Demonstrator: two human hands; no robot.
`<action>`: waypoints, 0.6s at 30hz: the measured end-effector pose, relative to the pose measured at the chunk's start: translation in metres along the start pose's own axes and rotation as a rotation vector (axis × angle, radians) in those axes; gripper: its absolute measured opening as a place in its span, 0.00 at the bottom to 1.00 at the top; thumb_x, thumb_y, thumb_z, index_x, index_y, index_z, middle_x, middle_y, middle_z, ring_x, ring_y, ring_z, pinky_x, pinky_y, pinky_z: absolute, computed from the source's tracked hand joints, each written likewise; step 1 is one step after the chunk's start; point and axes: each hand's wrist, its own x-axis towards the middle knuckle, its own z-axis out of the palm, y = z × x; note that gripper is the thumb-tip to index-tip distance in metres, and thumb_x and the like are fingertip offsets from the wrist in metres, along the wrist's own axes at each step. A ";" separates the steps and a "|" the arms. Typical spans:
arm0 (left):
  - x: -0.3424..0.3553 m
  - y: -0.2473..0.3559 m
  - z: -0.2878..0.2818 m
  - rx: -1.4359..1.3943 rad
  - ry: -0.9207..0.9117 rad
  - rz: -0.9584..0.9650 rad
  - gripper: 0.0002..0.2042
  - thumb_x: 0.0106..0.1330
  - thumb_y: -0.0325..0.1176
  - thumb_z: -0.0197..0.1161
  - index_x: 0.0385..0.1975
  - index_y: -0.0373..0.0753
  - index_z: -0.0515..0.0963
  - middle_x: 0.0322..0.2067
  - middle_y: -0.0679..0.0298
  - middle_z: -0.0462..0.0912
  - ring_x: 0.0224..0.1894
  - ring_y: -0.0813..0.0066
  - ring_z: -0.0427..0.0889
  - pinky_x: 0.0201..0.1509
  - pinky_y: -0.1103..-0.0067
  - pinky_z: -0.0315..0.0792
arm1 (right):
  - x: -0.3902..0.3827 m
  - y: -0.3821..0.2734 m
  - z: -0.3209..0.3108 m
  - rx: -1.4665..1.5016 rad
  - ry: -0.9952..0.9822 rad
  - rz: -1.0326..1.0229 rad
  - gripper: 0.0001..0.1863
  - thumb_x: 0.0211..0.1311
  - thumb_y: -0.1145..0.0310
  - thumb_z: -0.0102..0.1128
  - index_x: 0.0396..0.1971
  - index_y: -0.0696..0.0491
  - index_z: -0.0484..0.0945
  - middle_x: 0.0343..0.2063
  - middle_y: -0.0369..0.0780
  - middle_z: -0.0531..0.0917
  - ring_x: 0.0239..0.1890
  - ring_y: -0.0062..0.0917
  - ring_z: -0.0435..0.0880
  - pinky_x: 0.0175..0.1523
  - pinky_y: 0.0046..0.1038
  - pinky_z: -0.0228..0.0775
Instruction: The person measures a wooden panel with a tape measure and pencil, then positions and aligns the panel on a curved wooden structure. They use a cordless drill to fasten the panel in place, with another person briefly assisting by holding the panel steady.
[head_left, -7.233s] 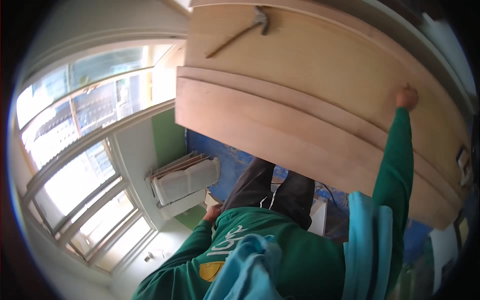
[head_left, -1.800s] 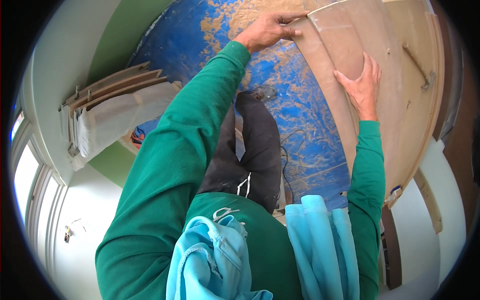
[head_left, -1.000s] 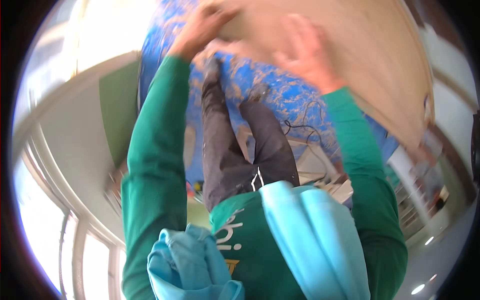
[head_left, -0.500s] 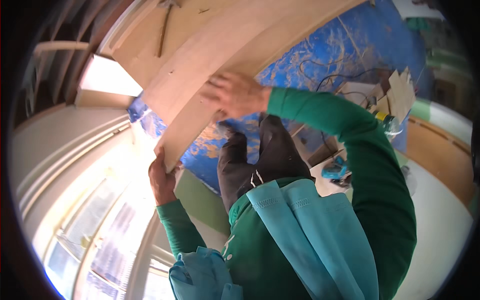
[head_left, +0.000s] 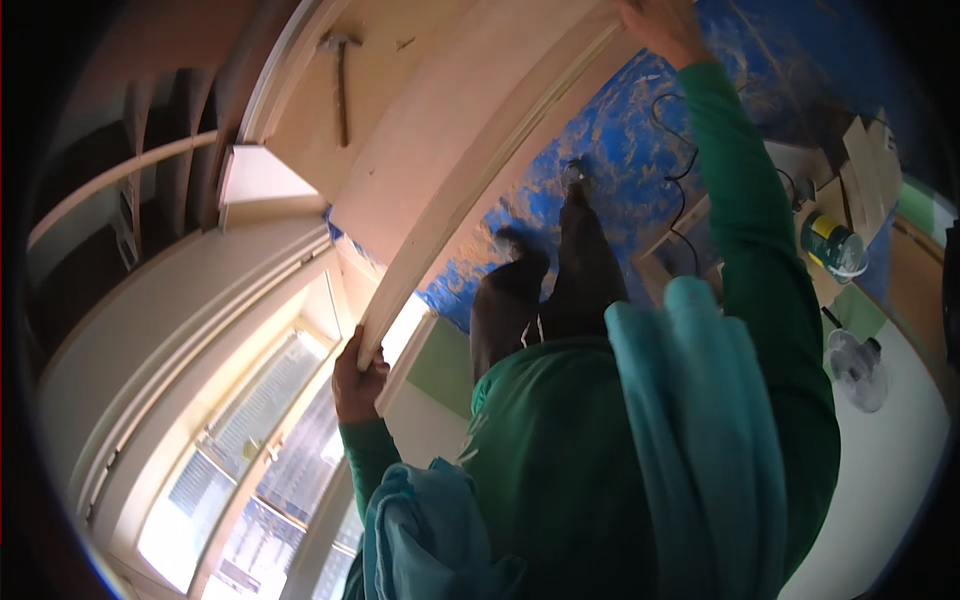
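Note:
A long, narrow wooden board (head_left: pixel 425 240) runs diagonally in front of me, one long edge turned up. Its near left end is in my left hand (head_left: pixel 358 385), with the fingers closed round it. At the upper edge of the view, my right hand (head_left: pixel 668 28) is closed on the board's far end, its fingertips partly cut off. Behind the board lies a wide, pale wooden panel (head_left: pixel 400 150). A hammer (head_left: pixel 341 95) rests on the wooden surface beyond the panel, out of reach of both hands.
Blue, dust-strewn sheeting (head_left: pixel 620 150) covers the floor under my feet. A black cable (head_left: pixel 682 195) snakes across it. A labelled plastic tub (head_left: pixel 835 245) and wood offcuts (head_left: pixel 868 165) stand to the right. Left are a window (head_left: pixel 270 470) and dark shelving (head_left: pixel 130 190).
My right hand has gone from the board's middle up to its far end and closed there. The board has tipped onto its edge. My left hand still holds the near end.

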 end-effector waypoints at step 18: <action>0.128 -0.073 0.012 0.145 -0.082 0.663 0.25 0.77 0.44 0.65 0.62 0.29 0.77 0.57 0.52 0.84 0.59 0.69 0.81 0.65 0.72 0.73 | -0.108 -0.320 0.094 0.227 -0.859 -0.831 0.57 0.41 0.60 0.82 0.75 0.54 0.63 0.67 0.49 0.73 0.71 0.44 0.70 0.76 0.48 0.57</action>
